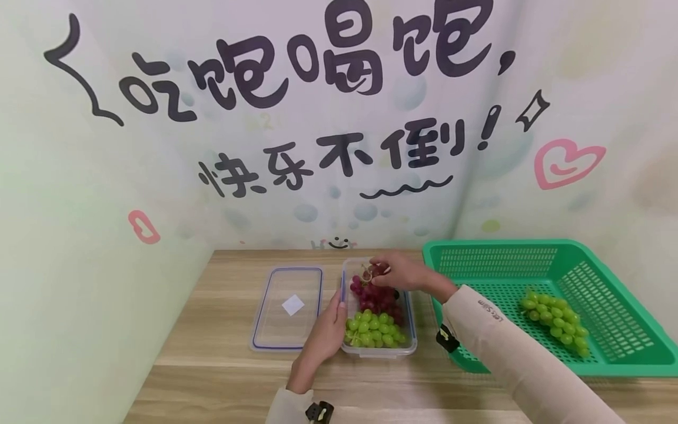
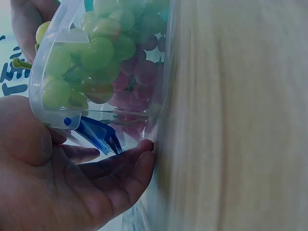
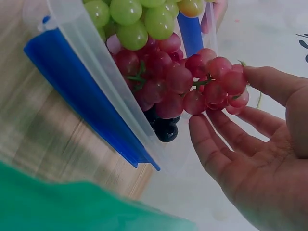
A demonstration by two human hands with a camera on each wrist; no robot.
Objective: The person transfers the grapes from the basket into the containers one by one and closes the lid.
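Note:
A clear plastic container (image 1: 378, 351) with blue side latches stands on the table. Inside lie green grapes (image 1: 375, 330) at the near end and red grapes (image 1: 382, 299) beyond them. A few black grapes (image 3: 165, 129) show under the red ones in the right wrist view. My left hand (image 1: 329, 327) holds the container's left wall, thumb at the rim and fingers against the outside by the blue latch (image 2: 98, 134). With thumb and fingertips, my right hand (image 1: 404, 272) grips the far end of the red bunch, over the container's far part.
A clear lid (image 1: 288, 335) with a blue seal and a white label lies left of the container. To the right stands a green basket (image 1: 498, 246) holding another bunch of green grapes (image 1: 556, 321). A printed wall sheet (image 1: 296, 224) rises behind the table.

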